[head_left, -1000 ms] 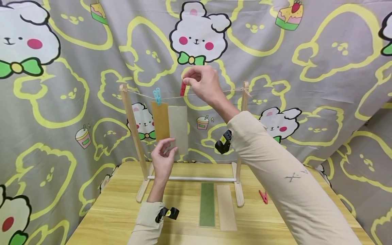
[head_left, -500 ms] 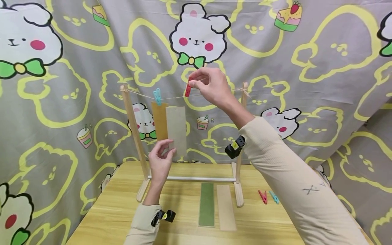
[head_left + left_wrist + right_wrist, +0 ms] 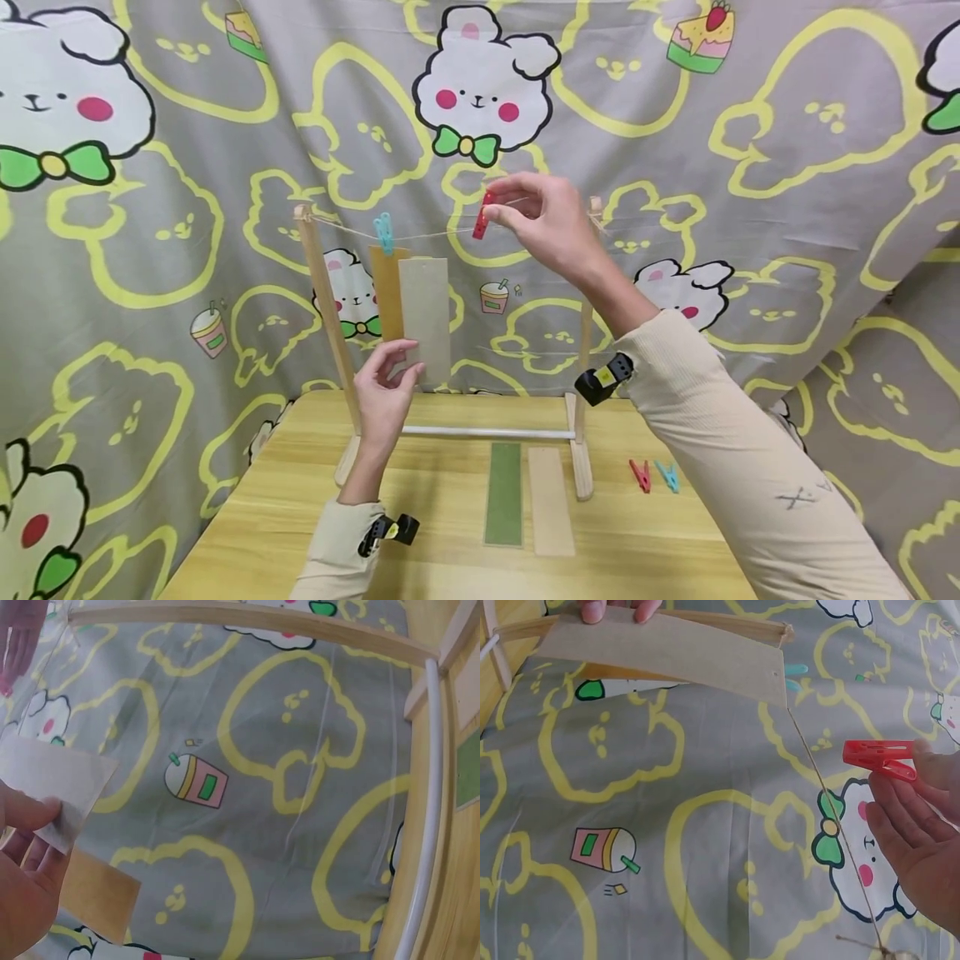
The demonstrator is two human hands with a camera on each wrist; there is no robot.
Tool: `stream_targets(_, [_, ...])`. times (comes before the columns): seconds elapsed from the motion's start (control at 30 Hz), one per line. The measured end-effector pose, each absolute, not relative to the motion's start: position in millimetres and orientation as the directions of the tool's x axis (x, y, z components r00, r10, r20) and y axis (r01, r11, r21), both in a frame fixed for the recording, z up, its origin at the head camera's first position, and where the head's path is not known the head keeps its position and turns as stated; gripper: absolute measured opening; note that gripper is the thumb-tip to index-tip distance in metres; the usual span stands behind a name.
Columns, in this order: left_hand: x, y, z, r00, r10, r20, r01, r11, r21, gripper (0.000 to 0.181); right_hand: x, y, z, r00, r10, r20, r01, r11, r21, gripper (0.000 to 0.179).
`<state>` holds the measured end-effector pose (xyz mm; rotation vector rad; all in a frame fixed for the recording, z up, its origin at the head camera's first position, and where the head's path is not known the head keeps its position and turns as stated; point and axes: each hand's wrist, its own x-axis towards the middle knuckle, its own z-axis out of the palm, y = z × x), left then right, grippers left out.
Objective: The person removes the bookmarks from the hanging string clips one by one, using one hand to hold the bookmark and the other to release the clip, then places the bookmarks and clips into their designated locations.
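My right hand (image 3: 501,210) pinches a red clothespin (image 3: 483,216) by its top, up at the level of the string (image 3: 435,236) of a small wooden rack (image 3: 322,308). In the right wrist view the red clothespin (image 3: 877,756) sits just beside the string (image 3: 832,817), apart from it. My left hand (image 3: 401,368) holds the lower end of a grey card strip (image 3: 424,312), which stands upright with its top just under the string. Behind the grey strip a yellow-brown strip (image 3: 385,292) hangs from a blue clothespin (image 3: 384,233). The left wrist view shows my thumb (image 3: 26,814) on the grey strip (image 3: 52,776).
On the wooden table (image 3: 262,517), a green strip (image 3: 504,493) and a tan strip (image 3: 550,500) lie side by side in front of the rack's white bottom rod (image 3: 487,432). A red clothespin (image 3: 640,475) and a blue one (image 3: 666,477) lie to the right. A printed cloth hangs behind.
My right hand has carried the red clothespin to the right along the string and a little lower. The left hand and grey strip have drifted slightly left.
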<state>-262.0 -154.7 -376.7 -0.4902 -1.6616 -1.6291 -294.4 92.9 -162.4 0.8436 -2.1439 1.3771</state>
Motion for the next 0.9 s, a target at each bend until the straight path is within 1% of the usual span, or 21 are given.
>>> stream_targets(0.2, [-259.1, -157.0, -377.4, -0.642, -0.224, 0.733, 0.727, 0.124, 0.675, 0.034, -289.1, 104.4, -174.4, -0.711, -0.219, 0.668, -0.702, 0.272, -0.658, 0.03])
stream_targets(0.57, [-250.1, -154.7, -376.7, -0.649, -0.213, 0.73, 0.716, 0.151, 0.681, 0.034, -280.2, 125.0, -199.4, -0.679, -0.183, 0.711, -0.734, 0.193, -0.651, 0.03])
stream_targets(0.7, [-247.5, -153.7, -375.8, -0.638, -0.205, 0.742, 0.726, 0.161, 0.668, 0.033, -274.1, 132.2, -206.8, -0.686, -0.175, 0.706, -0.727, 0.197, -0.657, 0.031])
stream_targets(0.9, [-242.8, -151.9, -377.1, -0.642, -0.192, 0.742, 0.73, 0.145, 0.668, 0.035, -268.0, 142.1, -219.3, -0.701, -0.171, 0.693, -0.713, 0.202, -0.671, 0.032])
